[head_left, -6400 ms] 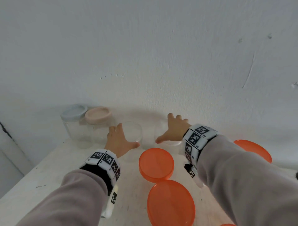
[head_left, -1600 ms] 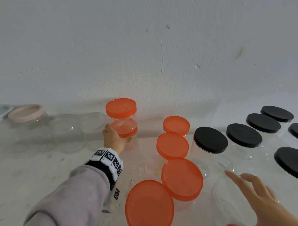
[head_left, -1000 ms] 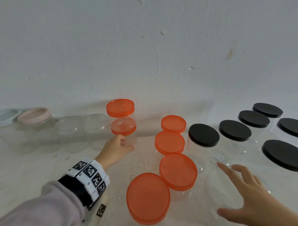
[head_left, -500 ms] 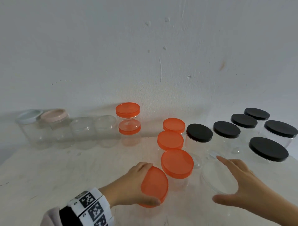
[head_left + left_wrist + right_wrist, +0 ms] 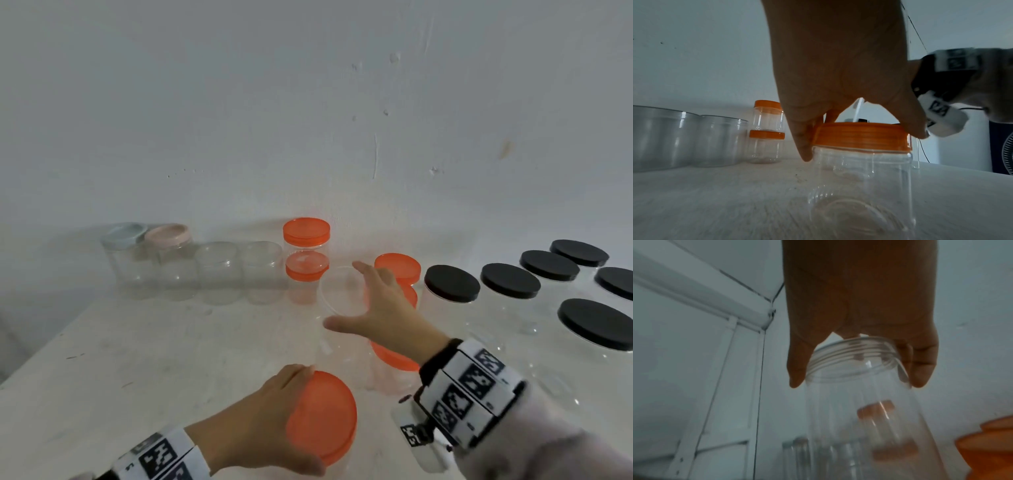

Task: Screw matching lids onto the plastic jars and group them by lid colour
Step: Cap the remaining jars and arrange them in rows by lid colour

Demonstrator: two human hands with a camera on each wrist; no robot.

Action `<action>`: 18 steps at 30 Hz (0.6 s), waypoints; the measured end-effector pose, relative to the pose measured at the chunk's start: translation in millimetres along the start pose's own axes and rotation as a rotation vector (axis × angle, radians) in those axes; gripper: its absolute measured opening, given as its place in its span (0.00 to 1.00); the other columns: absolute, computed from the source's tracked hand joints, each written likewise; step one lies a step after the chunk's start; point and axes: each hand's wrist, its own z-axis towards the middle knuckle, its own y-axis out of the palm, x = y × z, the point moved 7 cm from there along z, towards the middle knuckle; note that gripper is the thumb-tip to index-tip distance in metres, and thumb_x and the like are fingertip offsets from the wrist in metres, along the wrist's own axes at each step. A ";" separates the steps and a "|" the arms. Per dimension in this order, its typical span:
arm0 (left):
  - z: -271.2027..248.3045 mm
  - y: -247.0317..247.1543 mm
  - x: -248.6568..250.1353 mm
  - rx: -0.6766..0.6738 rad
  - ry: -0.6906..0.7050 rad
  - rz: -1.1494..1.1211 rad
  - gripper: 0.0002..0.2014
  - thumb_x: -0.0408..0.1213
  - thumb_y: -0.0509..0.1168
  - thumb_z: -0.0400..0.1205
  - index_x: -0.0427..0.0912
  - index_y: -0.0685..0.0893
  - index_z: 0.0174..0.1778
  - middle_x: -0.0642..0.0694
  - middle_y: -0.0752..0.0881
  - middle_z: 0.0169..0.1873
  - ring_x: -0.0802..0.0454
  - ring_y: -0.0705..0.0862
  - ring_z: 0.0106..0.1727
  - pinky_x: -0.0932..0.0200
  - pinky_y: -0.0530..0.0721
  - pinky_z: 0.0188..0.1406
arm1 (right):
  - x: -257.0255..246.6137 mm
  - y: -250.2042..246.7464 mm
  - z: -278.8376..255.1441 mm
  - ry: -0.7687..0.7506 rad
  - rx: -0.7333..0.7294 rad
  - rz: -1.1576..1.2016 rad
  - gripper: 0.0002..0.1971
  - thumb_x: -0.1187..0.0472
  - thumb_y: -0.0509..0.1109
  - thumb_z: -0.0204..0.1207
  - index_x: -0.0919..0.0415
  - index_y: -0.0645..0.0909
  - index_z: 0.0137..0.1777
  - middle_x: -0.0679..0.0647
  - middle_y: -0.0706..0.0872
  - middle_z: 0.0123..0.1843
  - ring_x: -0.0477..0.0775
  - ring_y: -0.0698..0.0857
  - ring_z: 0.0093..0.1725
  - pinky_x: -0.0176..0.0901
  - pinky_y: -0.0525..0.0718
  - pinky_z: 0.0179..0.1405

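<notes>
My left hand grips the orange lid of a clear jar at the table's front; in the left wrist view the fingers curl round that lid on the jar. My right hand holds a lidless clear jar by its threaded mouth, between the stacked small orange-lidded jars and a row of orange-lidded jars. In the right wrist view the jar hangs slightly tilted from my right hand. Whether its base touches the table I cannot tell.
Along the wall at the left stand a blue-lidded jar, a pink-lidded jar and two lidless clear jars. Several black-lidded jars fill the right side. The white table is bare at the left front.
My left hand left the stacked small jars and took hold of the front orange lid. My right hand took hold of the lidless jar at the right and carried it left, past the orange-lidded row.
</notes>
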 end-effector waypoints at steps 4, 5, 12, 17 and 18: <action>-15.1 2.7 -10.8 0.038 -0.016 0.000 0.62 0.75 0.69 0.60 0.62 0.38 0.82 0.79 0.43 0.71 0.65 0.59 0.75 0.56 0.66 0.76 | 6.4 42.5 28.9 0.060 -0.111 -0.096 0.57 0.37 0.80 0.62 0.51 0.49 0.84 0.56 0.59 0.78 0.64 0.60 0.77 0.58 0.68 0.72; -18.7 2.7 -12.8 0.052 -0.014 -0.002 0.61 0.75 0.69 0.60 0.62 0.39 0.82 0.78 0.43 0.71 0.66 0.59 0.76 0.57 0.65 0.76 | 7.1 50.6 32.1 0.060 -0.146 -0.131 0.58 0.37 0.80 0.61 0.51 0.48 0.84 0.57 0.58 0.79 0.65 0.60 0.77 0.60 0.68 0.72; -30.6 0.3 -9.7 0.073 -0.010 -0.034 0.59 0.71 0.70 0.65 0.60 0.39 0.82 0.73 0.45 0.74 0.66 0.59 0.74 0.58 0.63 0.77 | 9.3 76.6 34.9 0.039 -0.279 -0.243 0.59 0.37 0.80 0.63 0.52 0.44 0.85 0.59 0.54 0.81 0.68 0.58 0.80 0.62 0.68 0.73; -24.5 4.8 -4.0 0.039 -0.006 -0.078 0.58 0.68 0.72 0.66 0.60 0.39 0.82 0.72 0.48 0.72 0.66 0.61 0.70 0.60 0.63 0.76 | 7.5 67.9 22.6 -0.016 -0.303 -0.285 0.54 0.40 0.77 0.68 0.52 0.46 0.85 0.57 0.54 0.81 0.65 0.58 0.78 0.60 0.68 0.74; -22.6 6.6 -3.0 0.035 -0.001 -0.092 0.58 0.69 0.72 0.66 0.61 0.39 0.82 0.73 0.49 0.70 0.66 0.61 0.69 0.61 0.63 0.75 | 4.8 62.7 18.5 -0.040 -0.283 -0.282 0.51 0.41 0.76 0.70 0.52 0.48 0.84 0.56 0.55 0.81 0.63 0.59 0.77 0.59 0.68 0.74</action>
